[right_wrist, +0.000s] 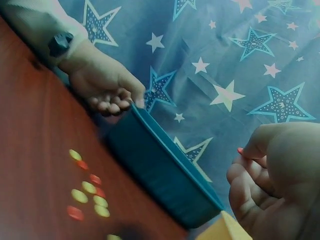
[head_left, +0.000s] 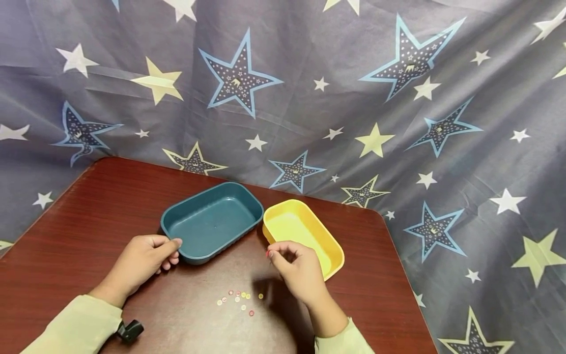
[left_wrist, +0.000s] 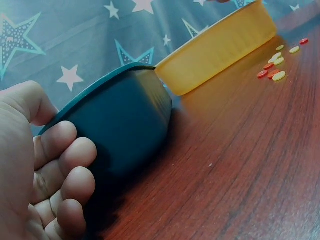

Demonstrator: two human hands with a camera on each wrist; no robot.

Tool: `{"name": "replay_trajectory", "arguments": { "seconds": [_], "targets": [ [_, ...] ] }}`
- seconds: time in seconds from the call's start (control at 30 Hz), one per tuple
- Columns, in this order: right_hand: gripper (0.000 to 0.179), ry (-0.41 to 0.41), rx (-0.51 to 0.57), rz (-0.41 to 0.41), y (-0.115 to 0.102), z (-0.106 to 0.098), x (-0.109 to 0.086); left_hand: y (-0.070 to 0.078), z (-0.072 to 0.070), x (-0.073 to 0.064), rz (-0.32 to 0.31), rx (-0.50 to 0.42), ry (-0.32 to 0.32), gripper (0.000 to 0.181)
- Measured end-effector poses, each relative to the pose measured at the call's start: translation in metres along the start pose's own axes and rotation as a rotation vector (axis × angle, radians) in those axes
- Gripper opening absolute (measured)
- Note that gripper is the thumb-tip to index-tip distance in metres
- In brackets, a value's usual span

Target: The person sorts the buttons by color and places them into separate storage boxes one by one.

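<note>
My left hand point(head_left: 143, 260) grips the near left corner of a dark teal plastic tray point(head_left: 214, 221), thumb over the rim and fingers beneath it on the outer wall. Between thumb and fingertip, my right hand point(head_left: 300, 270) pinches a small red button point(right_wrist: 240, 150); it is held above the near left side of a yellow plastic tray point(head_left: 289, 221). Part of that yellow tray is hidden behind the right hand. Several small red and yellow round buttons point(head_left: 243, 295) lie scattered on the table in front of the two trays.
Both trays stand side by side on a reddish-brown wooden table point(head_left: 88, 221), their corners close together. A grey curtain with stars point(head_left: 309, 113) hangs behind the table and along its right side. A black wrist device point(head_left: 130, 331) sits at the left sleeve.
</note>
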State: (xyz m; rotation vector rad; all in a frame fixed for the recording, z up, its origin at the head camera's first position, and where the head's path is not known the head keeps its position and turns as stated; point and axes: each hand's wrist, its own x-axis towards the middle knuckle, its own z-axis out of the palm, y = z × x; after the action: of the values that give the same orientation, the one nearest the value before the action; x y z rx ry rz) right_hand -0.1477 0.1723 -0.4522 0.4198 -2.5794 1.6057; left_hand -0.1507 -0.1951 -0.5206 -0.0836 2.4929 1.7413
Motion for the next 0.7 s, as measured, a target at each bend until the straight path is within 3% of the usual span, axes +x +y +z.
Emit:
{"name": "replay_trajectory", "arguments": {
  "seconds": [0.33,0.7],
  "targets": [
    [0.009,-0.079,0.017,0.13,0.001,-0.013,0.063,-0.005,-0.001,0.001,0.005,0.005,0.002,0.046],
    [0.013,-0.2,0.056,0.209,0.003,0.014,0.113,-0.008,-0.001,0.002,0.019,0.043,0.008,0.045]
  ]
}}
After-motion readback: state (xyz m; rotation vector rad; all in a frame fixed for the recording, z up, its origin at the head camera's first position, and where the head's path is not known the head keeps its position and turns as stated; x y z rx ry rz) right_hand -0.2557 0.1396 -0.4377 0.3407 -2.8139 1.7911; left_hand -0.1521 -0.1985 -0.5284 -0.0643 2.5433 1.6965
